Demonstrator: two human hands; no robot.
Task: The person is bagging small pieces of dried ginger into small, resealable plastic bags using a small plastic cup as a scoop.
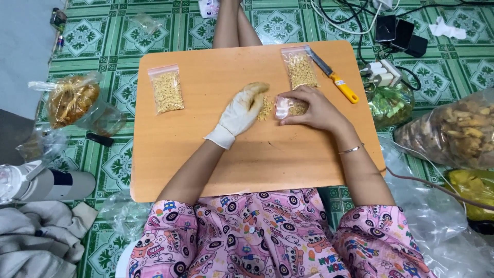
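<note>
My left hand [241, 110], in a stained white glove, lies flat on the low orange table [206, 164], its edge against a small heap of yellow crumbs [265, 108]. My right hand [314, 108], bare with a thin bracelet on the wrist, holds a small clear zip bag [284, 107] on its side, its mouth facing the heap and some crumbs inside. Two filled zip bags lie flat on the table: one [166, 89] at the far left, another [301, 68] just beyond my right hand.
A yellow-handled knife [335, 78] lies at the table's far right. Big plastic bags of fried snacks sit on the green tiled floor at left [72, 100] and right [458, 135]. A power strip with cables [382, 73] lies beyond the knife. A person's bare legs [232, 25] are across the table.
</note>
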